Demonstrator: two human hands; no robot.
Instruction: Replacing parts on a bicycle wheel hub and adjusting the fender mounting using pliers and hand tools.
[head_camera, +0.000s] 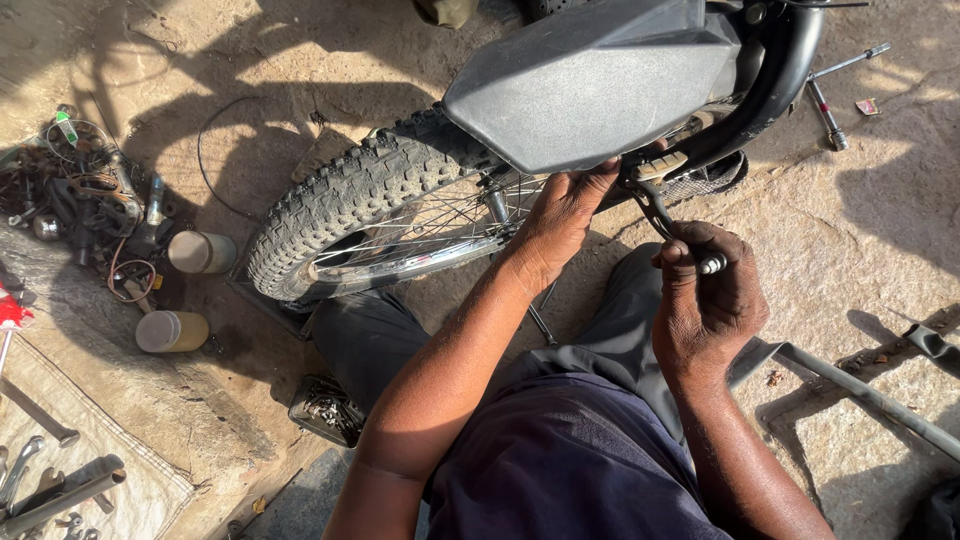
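A motorbike's rear end fills the top of the head view: a knobbly tyre (345, 195) on a spoked rim (420, 250) under a dusty black mudguard (590, 80). My left hand (560, 215) reaches up and presses its fingers against the underside of the mudguard, beside the wheel. My right hand (705, 295) is closed around the handle of a metal spanner (655, 205), whose head sits on a fitting just below the mudguard's edge.
Two small capped jars (200, 252) (172, 331) and a heap of oily parts and wire (90, 200) lie at left. Tools rest on a cloth (60, 480) at lower left. A long steel bar (870, 395) lies at right, a T-handle wrench (830, 95) at top right.
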